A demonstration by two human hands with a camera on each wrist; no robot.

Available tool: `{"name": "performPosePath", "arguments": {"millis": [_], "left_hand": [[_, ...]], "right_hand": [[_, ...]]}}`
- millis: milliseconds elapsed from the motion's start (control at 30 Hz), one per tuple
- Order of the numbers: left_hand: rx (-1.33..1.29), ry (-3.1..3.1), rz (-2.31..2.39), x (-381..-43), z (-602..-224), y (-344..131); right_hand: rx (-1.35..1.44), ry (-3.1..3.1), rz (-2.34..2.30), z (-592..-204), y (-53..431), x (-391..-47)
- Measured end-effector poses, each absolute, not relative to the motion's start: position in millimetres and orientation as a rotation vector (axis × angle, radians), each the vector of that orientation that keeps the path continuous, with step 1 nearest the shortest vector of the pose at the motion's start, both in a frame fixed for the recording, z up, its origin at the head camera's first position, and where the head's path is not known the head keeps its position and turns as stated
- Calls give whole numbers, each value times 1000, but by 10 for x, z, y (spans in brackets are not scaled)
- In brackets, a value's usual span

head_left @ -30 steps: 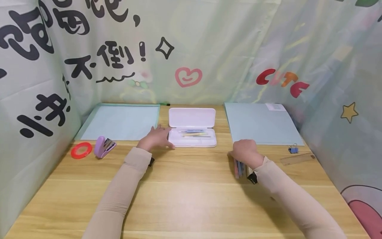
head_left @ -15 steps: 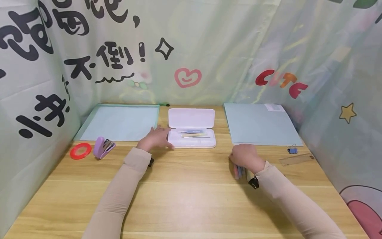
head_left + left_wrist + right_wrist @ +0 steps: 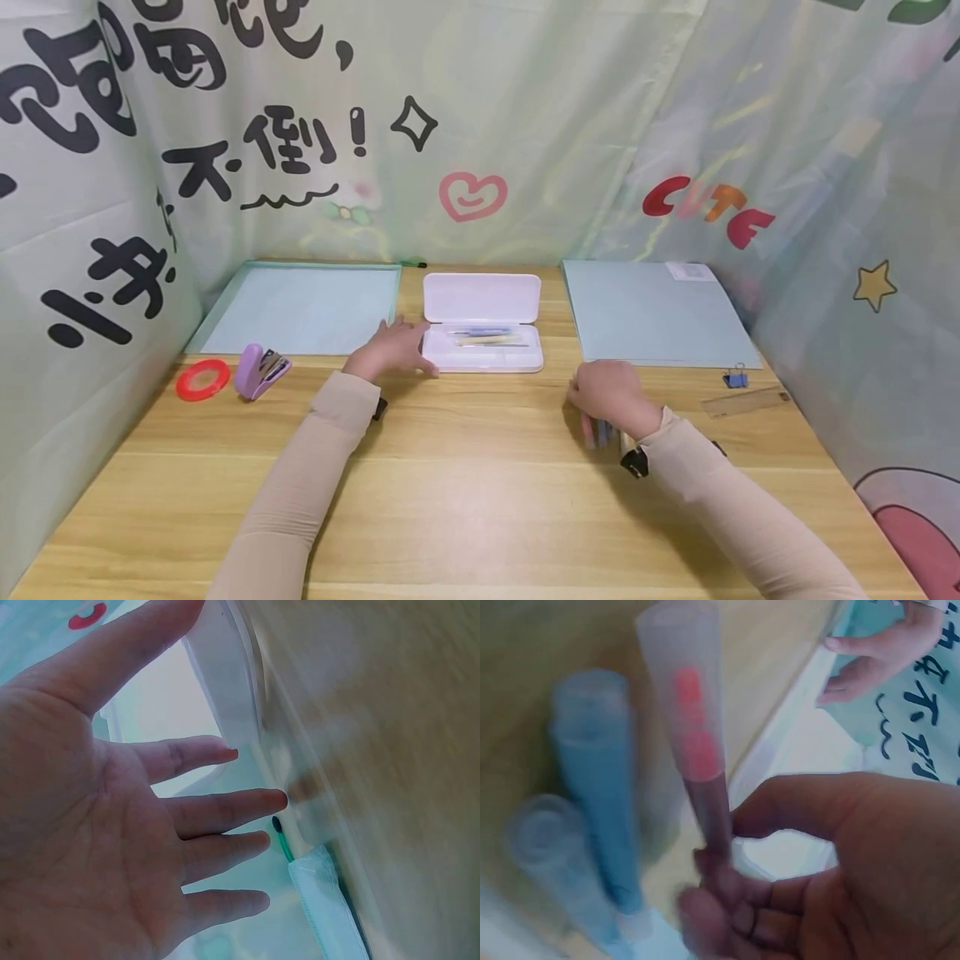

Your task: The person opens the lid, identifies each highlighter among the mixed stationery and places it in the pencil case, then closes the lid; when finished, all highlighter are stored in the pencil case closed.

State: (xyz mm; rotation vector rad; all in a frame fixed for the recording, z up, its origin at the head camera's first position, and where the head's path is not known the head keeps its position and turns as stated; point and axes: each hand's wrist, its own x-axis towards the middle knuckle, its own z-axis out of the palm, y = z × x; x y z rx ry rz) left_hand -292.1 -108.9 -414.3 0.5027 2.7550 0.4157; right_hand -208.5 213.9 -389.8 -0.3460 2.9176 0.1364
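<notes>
1. On the wooden table (image 3: 480, 500), in the head view, an open, pale pen case (image 3: 482, 298) holds several slim pens (image 3: 487, 340); the left hand (image 3: 392, 346) is at its left edge, and the right hand (image 3: 609, 389) holds a red marker (image 3: 587, 431) well to the right.
2. Left wrist: the fingers spread wide beside the case.
3. Right wrist: thumb and fingers pinch the marker, its cap (image 3: 686, 690) frosted, bright red within, its barrel (image 3: 711, 806) duskier; blue markers (image 3: 604, 787) lie just beside.

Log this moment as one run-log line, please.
left hand: spread beside open pencil case | right hand: pinches red marker | pens: inside pencil case
</notes>
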Motion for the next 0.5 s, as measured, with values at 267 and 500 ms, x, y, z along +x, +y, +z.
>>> {"name": "performPosePath", "arguments": {"millis": [267, 500], "left_hand": [[485, 2757, 420, -2913, -4139, -1101], [501, 2755, 403, -2910, -4129, -1088]], "right_hand": [[-369, 2991, -87, -3715, 1936, -2280], [-532, 3143, -125, -3657, 1709, -2466]]}}
